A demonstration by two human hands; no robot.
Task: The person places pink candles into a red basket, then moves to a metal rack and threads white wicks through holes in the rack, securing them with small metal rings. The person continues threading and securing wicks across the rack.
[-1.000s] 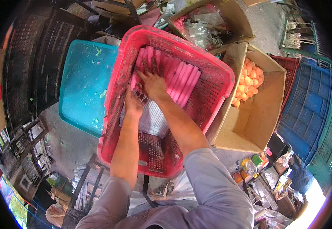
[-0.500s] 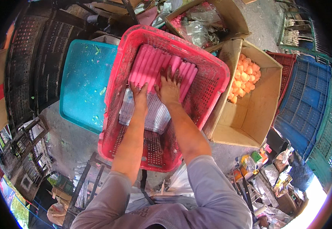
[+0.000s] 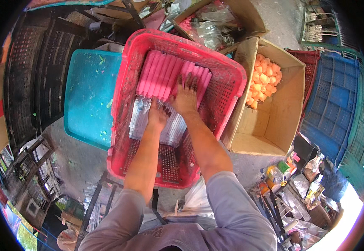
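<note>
Inside the basket (image 3: 224, 79), the right hand (image 3: 186, 98), splayed, touches pink sticks (image 3: 159, 75).

A teal rectangular plastic tray (image 3: 89, 96) lies left of centre; a blue latticed plastic crate (image 3: 331, 111), far right.

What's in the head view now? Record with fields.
left hand: by the near ends of the pink sticks; grip unclear
right hand: fingers spread over the pink sticks
container: red perforated plastic crate
nearer the person, inside: pale ribbed layer
left of crate: teal plastic tray, green scraps on it
right of crate: open cardboard box, orange rounded pieces inside
</note>
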